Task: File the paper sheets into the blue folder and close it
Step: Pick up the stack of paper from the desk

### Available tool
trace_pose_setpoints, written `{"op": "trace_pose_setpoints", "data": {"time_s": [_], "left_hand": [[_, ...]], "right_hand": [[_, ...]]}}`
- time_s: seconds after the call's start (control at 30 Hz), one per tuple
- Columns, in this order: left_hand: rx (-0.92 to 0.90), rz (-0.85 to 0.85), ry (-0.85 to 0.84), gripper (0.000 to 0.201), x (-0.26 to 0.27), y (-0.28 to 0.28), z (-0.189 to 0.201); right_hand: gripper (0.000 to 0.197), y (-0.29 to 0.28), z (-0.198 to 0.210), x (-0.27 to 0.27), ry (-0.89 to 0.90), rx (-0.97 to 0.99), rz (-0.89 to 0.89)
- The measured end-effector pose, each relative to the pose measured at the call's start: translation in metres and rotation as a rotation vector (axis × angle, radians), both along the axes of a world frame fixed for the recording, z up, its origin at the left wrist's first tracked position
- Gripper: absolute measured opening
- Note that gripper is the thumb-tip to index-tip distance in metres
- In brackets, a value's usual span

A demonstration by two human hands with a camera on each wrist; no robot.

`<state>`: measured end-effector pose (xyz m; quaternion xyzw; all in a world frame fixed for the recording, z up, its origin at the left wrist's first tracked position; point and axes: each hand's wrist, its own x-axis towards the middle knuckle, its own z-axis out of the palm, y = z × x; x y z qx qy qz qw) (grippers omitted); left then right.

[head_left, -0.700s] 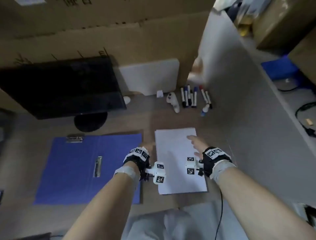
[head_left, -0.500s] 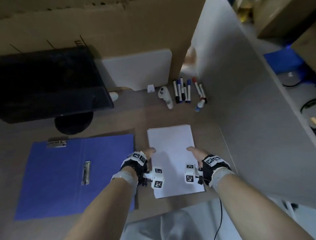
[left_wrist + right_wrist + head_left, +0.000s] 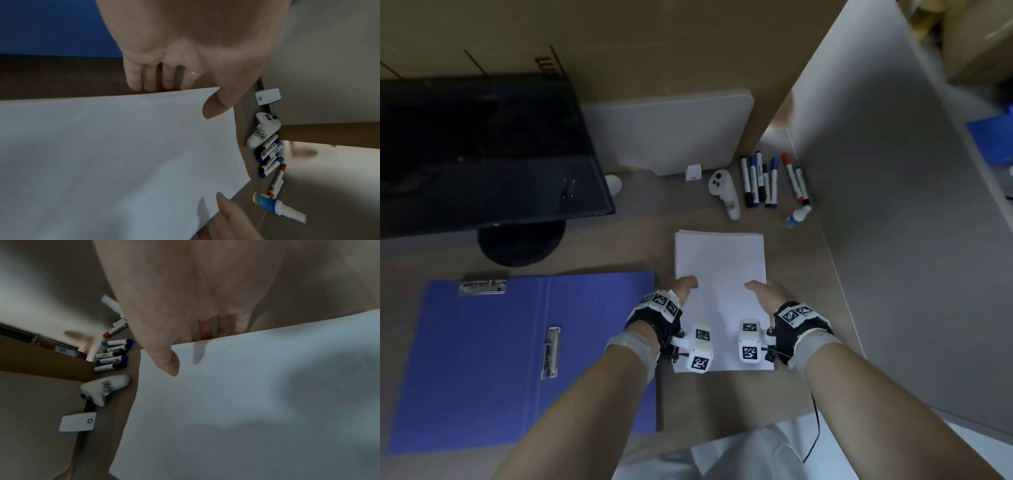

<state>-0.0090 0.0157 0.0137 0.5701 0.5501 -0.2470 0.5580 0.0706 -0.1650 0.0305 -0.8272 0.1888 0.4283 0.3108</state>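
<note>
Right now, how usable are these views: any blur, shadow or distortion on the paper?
Head view: dim, paper sharp, upper right corner smeared. Left wrist view: strongly bent, palm of left hand soft, markers crisp. Right wrist view: dark shadow patches on the paper, right hand blurred close up.

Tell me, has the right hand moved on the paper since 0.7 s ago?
Yes. The right hand slid from the middle of the paper stack to its right edge, thumb on top.

Bare desk (image 3: pixel 647 236) is lying open between paper stack (image 3: pixel 719 260) and monitor base (image 3: pixel 520 245); markers (image 3: pixel 760 180) and a grey partition (image 3: pixel 893 240) are crowding the far right.
</note>
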Motion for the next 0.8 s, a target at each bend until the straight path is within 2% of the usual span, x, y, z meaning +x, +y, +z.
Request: {"op": "trace_pose_setpoints", "data": {"time_s": [0.03, 0.1, 0.23, 0.37, 0.43, 0.47, 0.53, 0.63, 0.73, 0.8], "left_hand": [[0.019, 0.003, -0.012, 0.058, -0.001, -0.001, 0.002], [0.04, 0.024, -0.048, 0.059, -0.001, -0.002, -0.012], [0.035, -0.013, -0.089, 0.067, 0.002, -0.01, -0.009], [0.061, -0.023, -0.078, 0.085, -0.004, -0.019, -0.034], [0.045, -0.073, -0.052, 0.077, -0.005, -0.025, -0.024], [0.065, -0.103, -0.038, 0.065, -0.004, -0.031, -0.007], [0.144, -0.143, -0.016, 0.041, -0.006, -0.036, 0.001], [0.191, -0.097, -0.085, 0.007, -0.013, -0.047, 0.011], [0.237, 0.011, -0.112, 0.019, -0.021, -0.049, 0.019], [0.262, 0.084, -0.119, 0.01, -0.026, -0.046, 0.028]], "right_hand": [[0.066, 0.001, 0.005, 0.001, 0.0, 0.008, -0.013], [0.059, 0.003, 0.012, 0.002, 0.007, 0.008, -0.022], [0.049, -0.005, 0.02, 0.008, -0.036, -0.022, 0.013], [0.028, -0.016, 0.022, 0.013, -0.089, 0.025, 0.099], [0.016, -0.022, 0.018, 0.013, -0.079, 0.079, 0.081], [0.011, -0.023, 0.016, 0.014, -0.076, 0.094, 0.075], [0.008, -0.025, 0.016, 0.013, -0.072, 0.118, 0.076], [0.009, -0.029, 0.019, 0.012, -0.114, 0.157, 0.005], [0.032, -0.031, 0.021, 0.013, -0.144, 0.217, -0.109], [0.041, -0.03, 0.02, 0.015, -0.136, 0.274, -0.099]]}}
